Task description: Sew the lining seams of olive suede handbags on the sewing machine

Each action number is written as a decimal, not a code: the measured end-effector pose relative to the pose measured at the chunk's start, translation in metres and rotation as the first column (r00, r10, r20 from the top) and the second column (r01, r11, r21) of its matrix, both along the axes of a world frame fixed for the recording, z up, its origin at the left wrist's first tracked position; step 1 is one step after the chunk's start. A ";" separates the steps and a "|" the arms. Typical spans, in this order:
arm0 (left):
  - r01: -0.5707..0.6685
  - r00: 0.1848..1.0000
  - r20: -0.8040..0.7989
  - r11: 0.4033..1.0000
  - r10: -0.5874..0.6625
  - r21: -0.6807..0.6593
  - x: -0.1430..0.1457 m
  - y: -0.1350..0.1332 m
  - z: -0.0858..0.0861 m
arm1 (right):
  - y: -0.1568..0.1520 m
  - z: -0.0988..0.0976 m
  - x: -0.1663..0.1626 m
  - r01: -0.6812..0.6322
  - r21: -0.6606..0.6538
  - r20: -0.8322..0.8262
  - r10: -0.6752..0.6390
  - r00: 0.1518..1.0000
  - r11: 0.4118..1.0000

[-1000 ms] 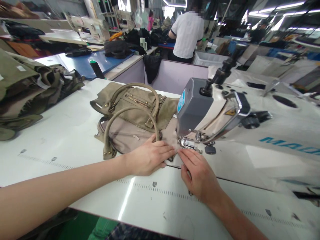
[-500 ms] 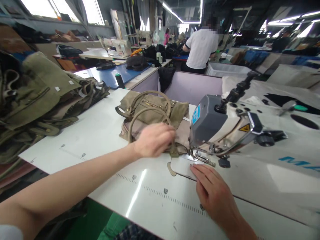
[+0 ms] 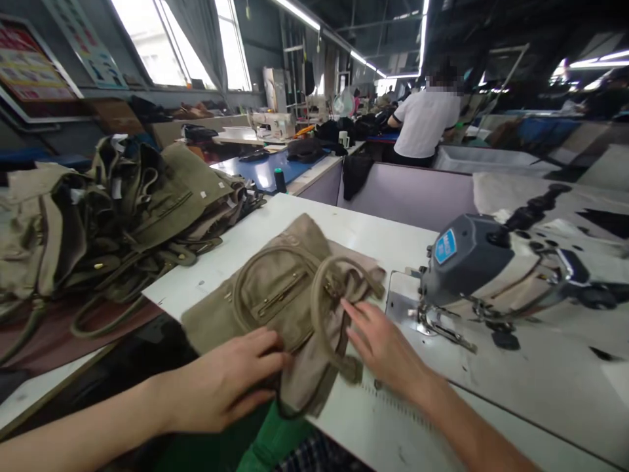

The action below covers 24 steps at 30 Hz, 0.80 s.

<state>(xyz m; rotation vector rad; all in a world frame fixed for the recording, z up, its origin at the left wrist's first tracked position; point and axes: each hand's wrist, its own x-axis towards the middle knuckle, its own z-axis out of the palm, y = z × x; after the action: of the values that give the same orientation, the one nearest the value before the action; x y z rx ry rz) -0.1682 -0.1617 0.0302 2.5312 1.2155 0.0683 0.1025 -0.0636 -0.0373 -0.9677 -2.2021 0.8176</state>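
Observation:
An olive canvas handbag (image 3: pixel 278 295) with two rounded handles lies turned at an angle on the white sewing table, its near edge hanging over the table's front. My left hand (image 3: pixel 240 370) is closed on that near edge, fingers curled over the fabric and thumb below. My right hand (image 3: pixel 383 341) reaches to the bag's right side beside the nearer handle (image 3: pixel 322 321), fingers stretched out and touching the fabric. Right of the bag stands the sewing machine (image 3: pixel 466 262), its presser foot (image 3: pixel 425 318) apart from the bag.
A heap of similar olive bags (image 3: pixel 162 203) fills the left side. Behind the table stand a lilac partition (image 3: pixel 407 196) and a blue-topped table (image 3: pixel 275 169) with a dark thread cone (image 3: pixel 280 180). A person in a white shirt (image 3: pixel 425 124) works farther back.
The bag has come away from the machine toward me and turned. My left hand has moved to its near edge; my right hand has gone from the tabletop to the bag. The view has shifted left.

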 end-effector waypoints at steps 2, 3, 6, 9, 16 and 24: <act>0.066 0.996 0.068 0.996 -0.062 -0.062 0.006 -0.010 0.016 | 0.037 0.000 -0.011 0.032 -0.051 -0.060 -0.035 0.998 0.998; 0.084 0.992 0.104 0.994 -0.077 -0.066 0.008 -0.006 0.023 | 0.050 -0.001 -0.012 0.061 -0.074 -0.085 -0.067 0.994 0.995; -0.010 0.995 0.102 0.998 0.005 0.055 0.007 0.024 0.043 | 0.051 -0.003 0.002 0.171 -0.130 -0.152 -0.190 0.970 0.977; -0.146 0.979 -0.070 0.902 0.190 0.406 0.005 0.057 0.059 | 0.004 -0.005 0.025 0.259 -0.136 -0.162 -0.280 0.946 0.956; 0.472 0.881 -0.235 0.756 -0.410 0.454 0.000 0.091 0.030 | -0.093 -0.006 0.028 0.113 0.117 -0.080 -0.104 0.991 0.987; 0.411 0.856 -0.156 0.467 -0.493 0.783 -0.011 0.056 -0.007 | -0.055 0.004 -0.018 0.046 0.290 0.051 -0.064 0.997 0.956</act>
<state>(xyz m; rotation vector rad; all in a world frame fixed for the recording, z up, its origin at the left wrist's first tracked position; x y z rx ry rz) -0.1787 -0.1060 0.0228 3.4920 0.4134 0.7644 0.0848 -0.1186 -0.0331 -0.9123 -2.2555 0.4292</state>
